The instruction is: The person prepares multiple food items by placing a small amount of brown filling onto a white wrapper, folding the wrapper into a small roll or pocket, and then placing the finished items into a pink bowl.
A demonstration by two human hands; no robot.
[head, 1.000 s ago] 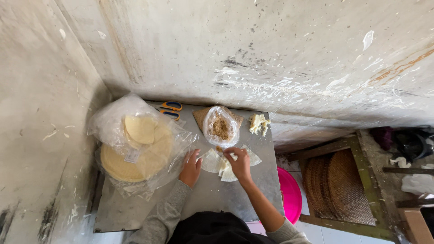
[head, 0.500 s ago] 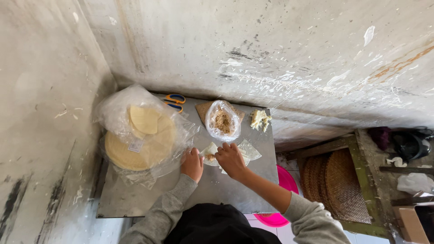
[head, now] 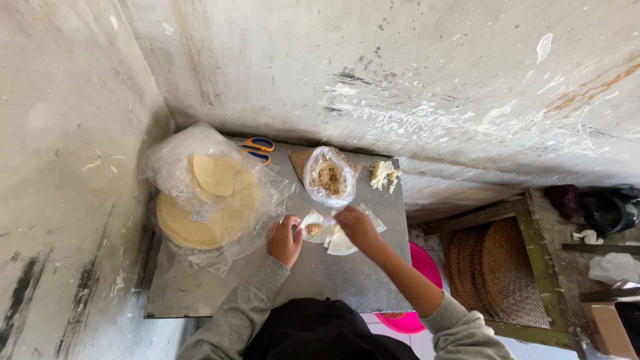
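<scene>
Fingers of both hands pinched a pale triangular wrapper with brown crumbly filling [head: 313, 228]: left hand [head: 285, 241] at its left edge, right hand [head: 358, 228] opposite.

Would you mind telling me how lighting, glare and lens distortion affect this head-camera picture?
Head view: soft, even daylight; pale glare streaks on the grey plaster wall; wide-angle bending at the edges; the left hand and right hand over the white filled wrapper look sharp, yet small; the grey metal table shows only faint shadows.
</scene>
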